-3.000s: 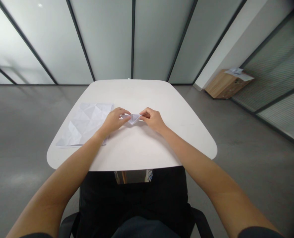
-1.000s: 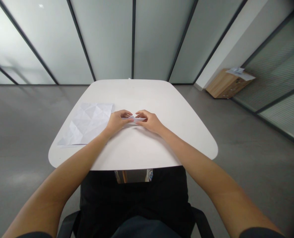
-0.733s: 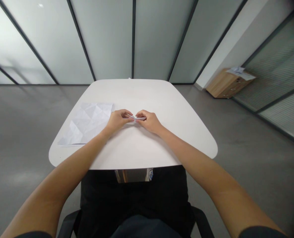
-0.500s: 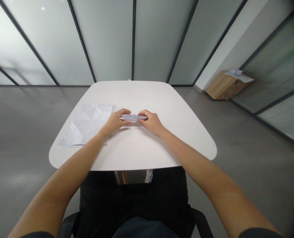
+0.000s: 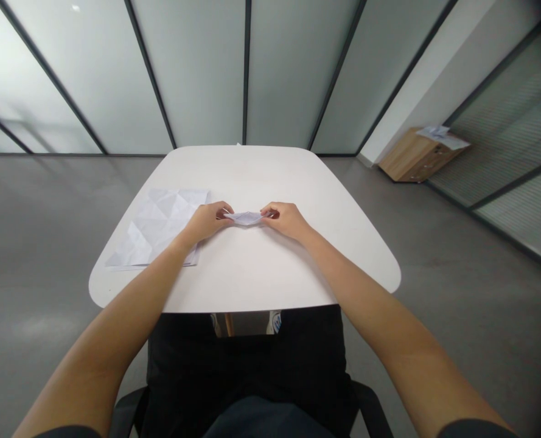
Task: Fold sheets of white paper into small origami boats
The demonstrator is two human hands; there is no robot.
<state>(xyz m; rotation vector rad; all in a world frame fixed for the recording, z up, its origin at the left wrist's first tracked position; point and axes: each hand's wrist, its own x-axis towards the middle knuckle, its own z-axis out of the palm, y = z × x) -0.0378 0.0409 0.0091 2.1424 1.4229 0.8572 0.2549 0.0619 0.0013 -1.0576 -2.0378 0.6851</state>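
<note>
A small folded piece of white paper [image 5: 246, 218] is held up between my hands near the middle of the white table [image 5: 252, 274]. Its left end sits between the thumb and fingers of my left hand [image 5: 210, 219]. My right hand [image 5: 286, 219] pinches the opposite end. The middle of the folded paper shows between the fingertips, but its finer folds are too small to make out. Left of my left hand, creased sheets of white paper [image 5: 160, 222] lie flat on the table, partly behind my left forearm.
A wooden drawer cabinet [image 5: 411, 157] with papers on top stands on the floor at the right, by the wall. Frosted glass panels [image 5: 197, 73] rise behind the table's far edge. My legs and a chair are at the table's near edge.
My hands have moved slightly apart, each outward along the folded paper. More of its middle now shows between my fingertips. The creased sheets stay in place.
</note>
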